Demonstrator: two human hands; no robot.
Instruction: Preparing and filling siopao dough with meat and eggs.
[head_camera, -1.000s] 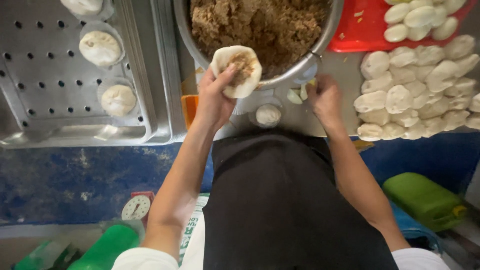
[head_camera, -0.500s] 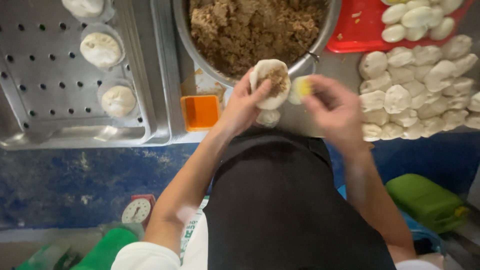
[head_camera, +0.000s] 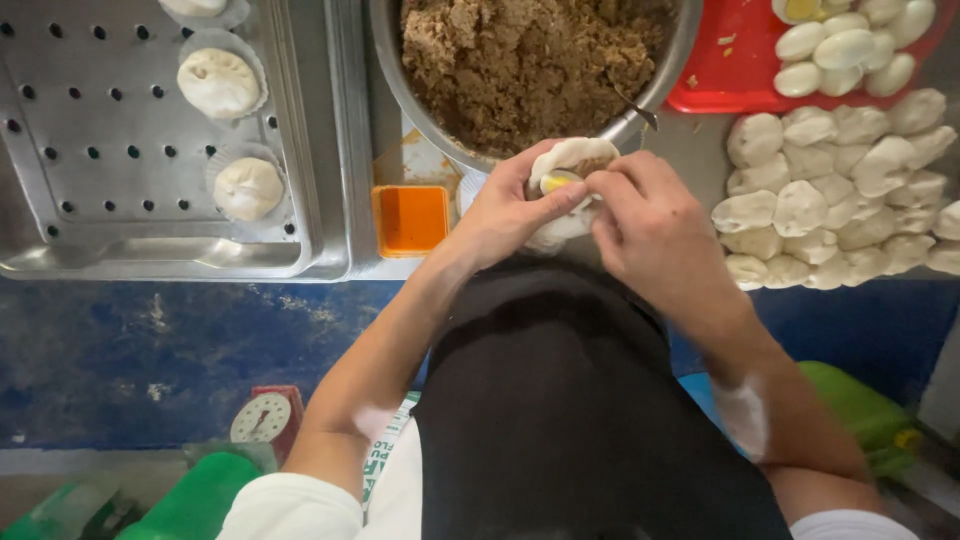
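- Cradling a round of white dough (head_camera: 570, 160) in the left hand (head_camera: 505, 215), a person in a black apron stands at a steel tabletop (head_camera: 690, 150); the fingers are curled under and around the dough, the thumb laid across its open top.
- Brown filling and a yellow piece of egg (head_camera: 557, 181) show inside the dough, just below the rim of the big metal bowl (head_camera: 660, 85).
- The right hand (head_camera: 650, 225) is closed at the fingertips on the dough's near edge, touching the left thumb.
- That bowl, heaped with brown minced filling (head_camera: 520, 60), sits straight ahead of both hands.
- At right, a pile of white dough pieces (head_camera: 840, 190) lies on the tabletop; beyond it a red tray (head_camera: 720, 95) carries halved boiled eggs (head_camera: 845, 45).
- At left, a perforated steel tray (head_camera: 120, 200) holds finished buns in paper liners, 2 in full view (head_camera: 218, 82) and a third cut off by the frame.
- A small orange container (head_camera: 411, 220) stands between the steel tray and the left hand.
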